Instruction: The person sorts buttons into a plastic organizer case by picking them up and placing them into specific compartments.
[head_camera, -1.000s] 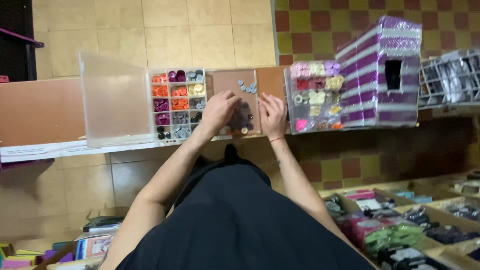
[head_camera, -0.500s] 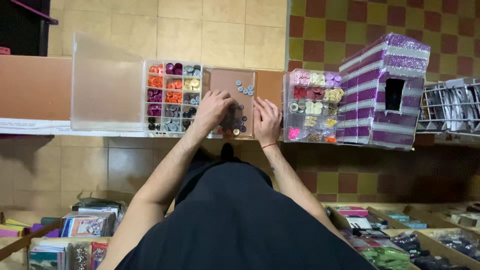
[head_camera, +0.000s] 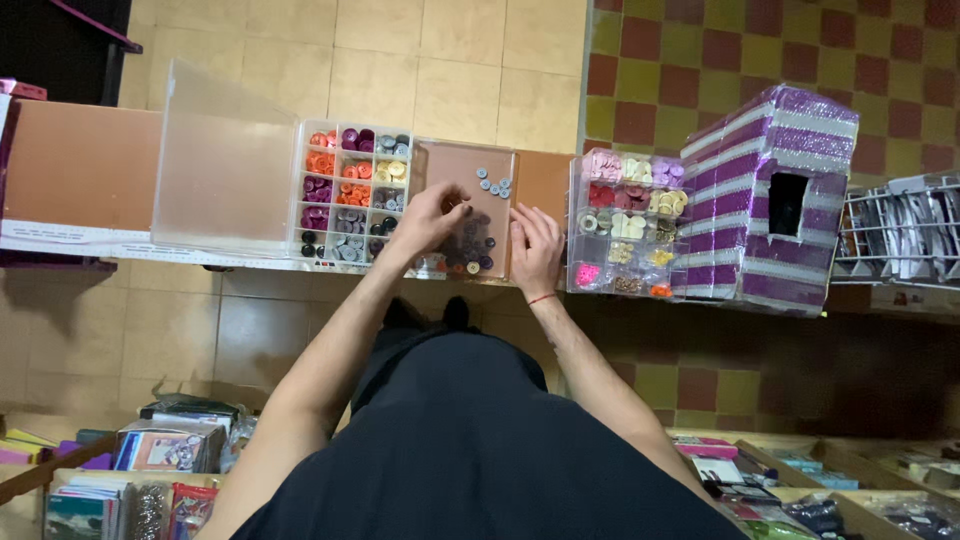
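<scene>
Clear glossy plastic organiser box (head_camera: 350, 195), matt brown tray (head_camera: 470, 165), glittery striped box (head_camera: 765, 190)

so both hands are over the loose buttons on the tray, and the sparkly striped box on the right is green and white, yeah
Not quite: the striped box is purple and white, not green, as the head view shows. The rest holds: the left hand and right hand are both over the loose buttons on the tray.

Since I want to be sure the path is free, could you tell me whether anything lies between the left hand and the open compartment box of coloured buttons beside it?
Nothing visible does. The left hand rests over the loose buttons on the clear shallow plastic tray, directly beside the open clear compartment box of coloured buttons; only the box's low wall separates them.
</scene>
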